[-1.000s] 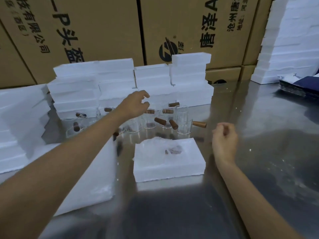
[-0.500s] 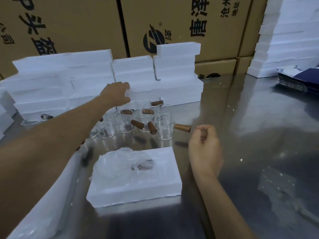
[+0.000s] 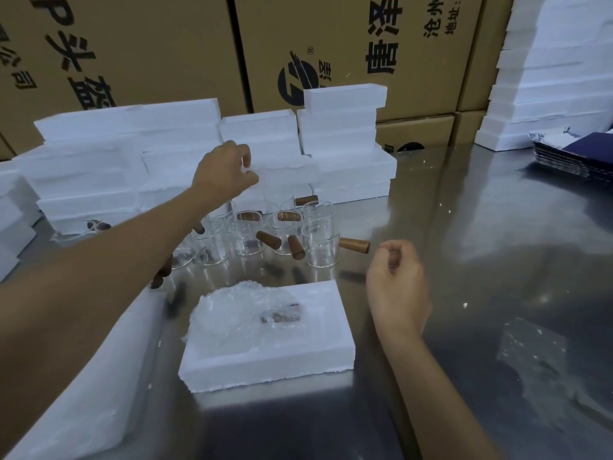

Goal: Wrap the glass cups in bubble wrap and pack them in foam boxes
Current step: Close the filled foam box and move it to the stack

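Note:
An open foam box [image 3: 318, 346] lies on the steel table in front of me, and a glass cup wrapped in bubble wrap [image 3: 245, 317] sits in it. Behind it stand several bare glass cups [image 3: 318, 250] with brown wooden handles. My left hand [image 3: 225, 171] reaches over the cups to the stacked foam boxes [image 3: 265, 127] and pinches the edge of one piece between thumb and fingers. My right hand [image 3: 396, 287] hovers right of the box, curled in a loose fist with nothing in it.
A long foam slab [image 3: 99, 376] lies at the near left. Brown cartons [image 3: 149, 44] wall off the back. Another foam stack [image 3: 547, 94] and a pile of dark blue flat boxes [image 3: 577, 157] are at the far right. The steel table [image 3: 497, 260] shows bare metal on the right.
My left hand has reached farther back, from above the cups to the foam stack, and has taken hold of a piece. The right hand stays curled beside the box.

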